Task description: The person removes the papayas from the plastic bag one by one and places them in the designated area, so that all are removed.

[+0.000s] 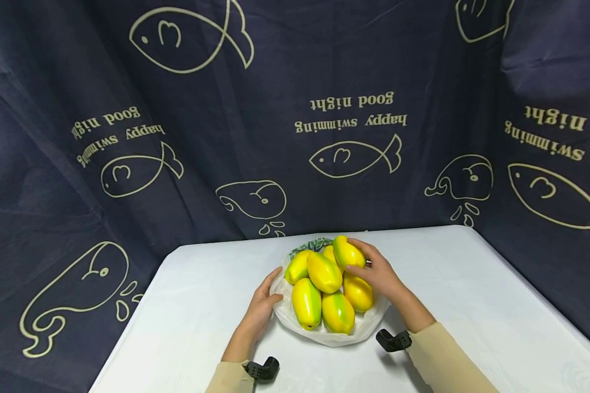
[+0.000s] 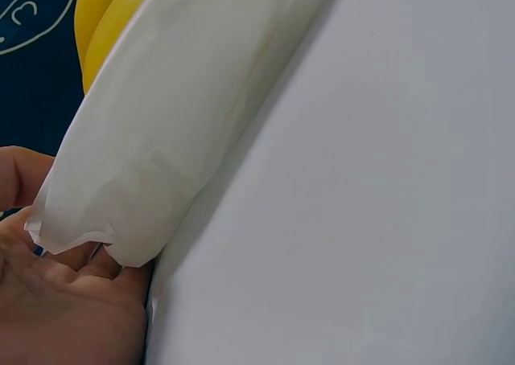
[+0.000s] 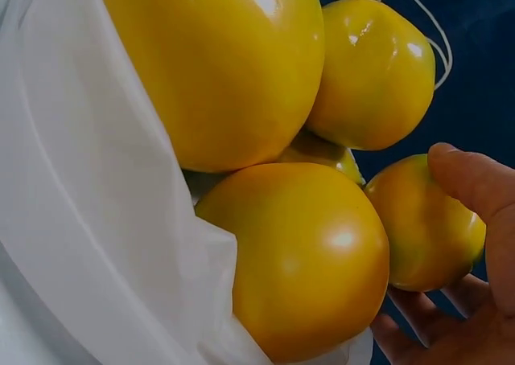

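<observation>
Mangoes [image 1: 324, 272] | right hand [image 1: 377, 272] grips one, left hand [image 1: 259, 307] spread against bag [image 1: 331, 339] | white table [image 1: 201, 305], navy fish-print curtain [image 1: 255, 125]

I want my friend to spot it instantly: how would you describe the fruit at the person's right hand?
On the white table, an open white bag holds a heap of yellow-green fruit. Look at the heap's upper right in the head view. The wanted fruit sits there, the only one with the right hand curled round it.

"good night", "happy swimming" on curtain [image 1: 275, 117]
</observation>
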Demonstrator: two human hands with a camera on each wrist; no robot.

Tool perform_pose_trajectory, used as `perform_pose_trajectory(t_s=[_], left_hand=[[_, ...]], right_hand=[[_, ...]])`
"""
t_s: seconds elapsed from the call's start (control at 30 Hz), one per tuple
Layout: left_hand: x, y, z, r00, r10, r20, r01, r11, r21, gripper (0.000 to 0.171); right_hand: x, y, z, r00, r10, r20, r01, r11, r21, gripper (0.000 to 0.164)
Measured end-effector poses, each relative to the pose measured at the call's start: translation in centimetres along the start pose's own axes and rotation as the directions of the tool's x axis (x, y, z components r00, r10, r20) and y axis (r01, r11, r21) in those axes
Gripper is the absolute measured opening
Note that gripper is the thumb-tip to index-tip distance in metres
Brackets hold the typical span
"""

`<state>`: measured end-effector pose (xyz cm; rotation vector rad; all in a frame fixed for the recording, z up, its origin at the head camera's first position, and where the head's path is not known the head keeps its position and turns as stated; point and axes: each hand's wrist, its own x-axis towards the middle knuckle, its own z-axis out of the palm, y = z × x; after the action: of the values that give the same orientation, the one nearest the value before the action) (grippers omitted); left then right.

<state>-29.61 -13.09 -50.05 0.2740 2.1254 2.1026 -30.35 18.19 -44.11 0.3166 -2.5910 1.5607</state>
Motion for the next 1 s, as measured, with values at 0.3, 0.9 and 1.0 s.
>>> perform_pose_trajectory(t_s=[0.3, 0.9, 1.0], left_hand=[[0.0, -0.1, 0.0, 1.0, -0.016, -0.018, 0.017, 1.0, 0.022, 0.075], [0.2, -0.2, 0.0, 1.0, -0.014, -0.022, 0.014, 1.0, 0.007, 0.076], [0.0, -0.2, 0.1, 1.0, -0.013, -0.025, 0.013, 1.0, 0.008, 0.076]], right_hand=[[-0.1, -0.3, -0.1, 1.0, 0.018, -0.025, -0.019, 0.999, -0.026, 0.068], [-0.5, -0.1, -3.3, 0.979, 0.007, -0.206, -0.018, 0.999, -0.049, 0.067], [-0.6, 0.4, -3.9, 0.973, 0.012, -0.231, -0.027, 0.998, -0.059, 0.067]])
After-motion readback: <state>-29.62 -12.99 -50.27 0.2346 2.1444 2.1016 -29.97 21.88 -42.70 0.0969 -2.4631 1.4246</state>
